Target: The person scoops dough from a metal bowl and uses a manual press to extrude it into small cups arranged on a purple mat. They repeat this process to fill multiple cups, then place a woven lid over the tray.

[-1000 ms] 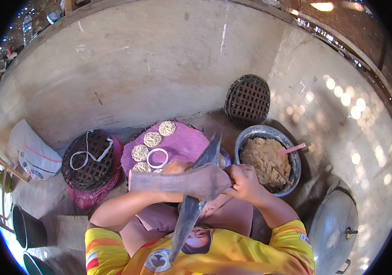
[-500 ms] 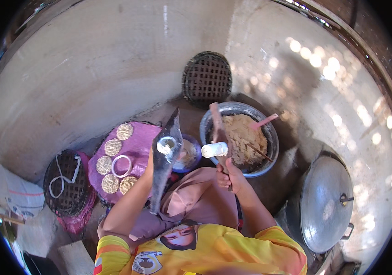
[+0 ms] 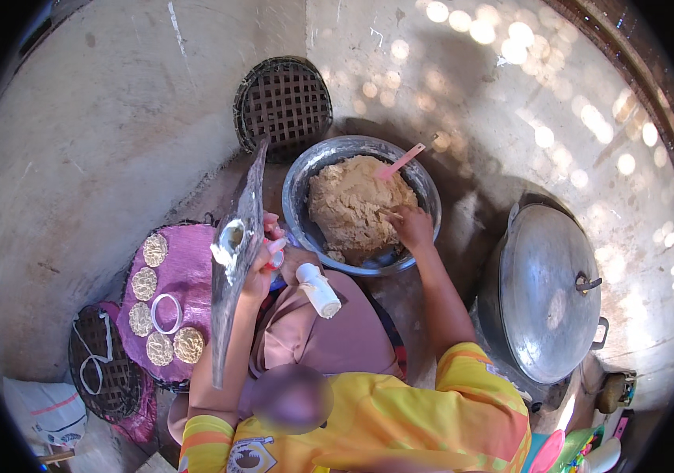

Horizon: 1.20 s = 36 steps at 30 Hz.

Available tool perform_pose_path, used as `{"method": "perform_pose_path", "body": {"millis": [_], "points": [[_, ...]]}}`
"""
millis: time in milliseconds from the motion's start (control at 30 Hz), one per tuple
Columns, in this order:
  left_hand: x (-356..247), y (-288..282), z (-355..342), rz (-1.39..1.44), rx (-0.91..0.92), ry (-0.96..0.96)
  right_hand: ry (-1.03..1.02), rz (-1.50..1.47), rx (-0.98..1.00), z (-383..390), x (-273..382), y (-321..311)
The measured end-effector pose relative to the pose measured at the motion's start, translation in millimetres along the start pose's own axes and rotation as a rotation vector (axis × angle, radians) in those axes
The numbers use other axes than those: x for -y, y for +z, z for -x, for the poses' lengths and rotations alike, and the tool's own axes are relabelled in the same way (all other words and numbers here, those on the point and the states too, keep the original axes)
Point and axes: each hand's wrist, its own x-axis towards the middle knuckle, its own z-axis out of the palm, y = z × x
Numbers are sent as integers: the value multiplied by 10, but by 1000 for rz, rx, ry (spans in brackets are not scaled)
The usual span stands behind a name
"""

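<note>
My left hand (image 3: 258, 276) grips a long dark wooden board (image 3: 234, 307), held upright on edge. A short tube (image 3: 232, 236) with pale dough smeared at its mouth is set through the board. My right hand (image 3: 413, 227) reaches into a metal basin (image 3: 434, 185), its fingers closed on a thin brown stick at the right side of a big mass of tan dough (image 3: 345, 193). A pink handle (image 3: 404, 160) stands out of the dough. Across my lap lies a white cylinder (image 3: 321, 294) on a wooden handle, mostly hidden behind my left hand.
On the left, a purple-covered tray (image 3: 183, 256) bears several round noodle-like cakes (image 3: 155, 250) and a white ring (image 3: 167, 314). A woven basket (image 3: 283, 106) leans on the wall; another (image 3: 100, 370) lies lower left. A large lidded metal pot (image 3: 549, 292) stands right.
My right hand has let go of the cylinder's wooden handle and moved into the basin. The cylinder now rests on my lap. The board has turned more edge-on, and the view has shifted right.
</note>
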Motion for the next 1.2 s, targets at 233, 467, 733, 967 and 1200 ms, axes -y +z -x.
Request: {"method": "perform_pose_path", "body": {"millis": [233,467,733,967,1200], "points": [[-95,62,189,-215,-7,7,213,174,307,24,-80,245],[22,-91,238,-209,101,82,392,220,133,264,-347,-293],[139,-180,222,-252,57,-7,274,257,97,185,-189,202],[97,47,59,-102,79,-36,231,205,184,128,60,267],[-123,182,-669,-255,354,2,232,39,222,152,22,117]]}}
